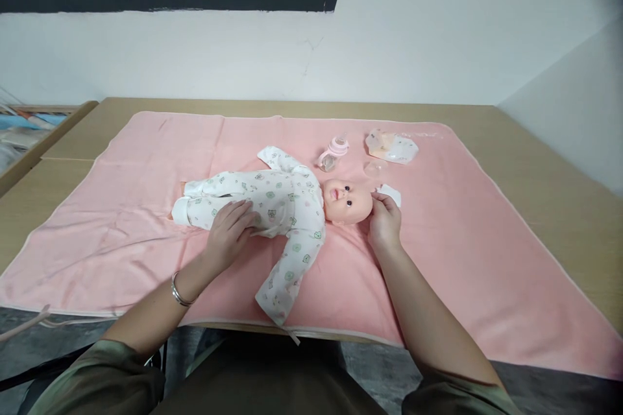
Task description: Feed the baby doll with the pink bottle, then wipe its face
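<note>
A baby doll [346,202] lies on its back on a pink blanket [452,259], its head to the right and feet to the left. It wears a white printed sleepsuit [282,198] with the sleeves spread out. My left hand [231,227] rests flat on the doll's hip and upper leg, fingers stretched. At the crown of the doll's head is my right hand [386,224], its fingers curled and pressed together against it. Whatever these fingers hold, if anything, is hidden. Just behind them lies a small white piece [390,194], perhaps cloth or tissue.
Beyond the doll's head lies a pink baby bottle [333,154]. Near it are a clear round item [375,169] and a clear and white packet [392,146]. The wooden table [292,107] meets a white wall, and a wooden-sided bin [39,142] stands at the left.
</note>
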Available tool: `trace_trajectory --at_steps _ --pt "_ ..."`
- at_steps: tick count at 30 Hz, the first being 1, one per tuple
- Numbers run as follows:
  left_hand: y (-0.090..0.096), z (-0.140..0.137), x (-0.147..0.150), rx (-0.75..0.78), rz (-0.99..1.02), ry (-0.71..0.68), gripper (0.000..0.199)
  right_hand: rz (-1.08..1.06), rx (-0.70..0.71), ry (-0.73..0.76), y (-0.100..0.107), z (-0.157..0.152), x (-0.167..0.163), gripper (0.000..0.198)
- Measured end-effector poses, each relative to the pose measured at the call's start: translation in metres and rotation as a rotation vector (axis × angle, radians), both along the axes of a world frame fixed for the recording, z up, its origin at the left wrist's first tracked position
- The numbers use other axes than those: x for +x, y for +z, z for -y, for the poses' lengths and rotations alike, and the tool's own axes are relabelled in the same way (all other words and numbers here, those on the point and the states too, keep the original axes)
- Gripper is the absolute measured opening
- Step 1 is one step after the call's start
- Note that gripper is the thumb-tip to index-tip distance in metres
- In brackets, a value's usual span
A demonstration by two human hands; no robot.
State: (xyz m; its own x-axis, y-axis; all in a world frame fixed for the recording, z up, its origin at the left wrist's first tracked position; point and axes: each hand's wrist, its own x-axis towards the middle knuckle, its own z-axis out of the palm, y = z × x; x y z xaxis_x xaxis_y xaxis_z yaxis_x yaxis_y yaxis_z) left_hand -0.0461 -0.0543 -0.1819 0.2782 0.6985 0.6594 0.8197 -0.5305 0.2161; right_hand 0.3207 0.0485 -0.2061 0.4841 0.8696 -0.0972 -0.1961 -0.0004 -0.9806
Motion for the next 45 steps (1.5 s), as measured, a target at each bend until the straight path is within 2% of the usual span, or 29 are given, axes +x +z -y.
trace_trajectory --at_steps 8,14,21,34,39,45 --pt "-0.002 -0.002 -0.003 -0.018 -0.029 0.077 0.04 -0.007 -0.005 0.01 -0.002 -0.001 0.002 0.032" --pt "-0.001 -0.003 -0.007 0.008 -0.029 0.037 0.04 0.006 0.003 0.001 0.001 0.001 0.0 0.031" --pt "0.001 -0.002 -0.006 -0.062 -0.023 0.046 0.036 0.02 0.003 0.002 -0.001 0.0 0.001 0.03" --pt "0.005 -0.004 -0.006 0.031 -0.067 0.01 0.038 0.051 0.001 0.008 -0.002 -0.001 0.001 0.03" --pt "0.005 -0.002 -0.008 -0.022 -0.047 0.03 0.054 0.057 -0.023 0.021 -0.003 0.0 0.002 0.031" --pt "0.007 -0.001 -0.015 -0.133 -0.11 0.158 0.069 0.071 -0.028 0.03 -0.004 0.0 0.003 0.03"
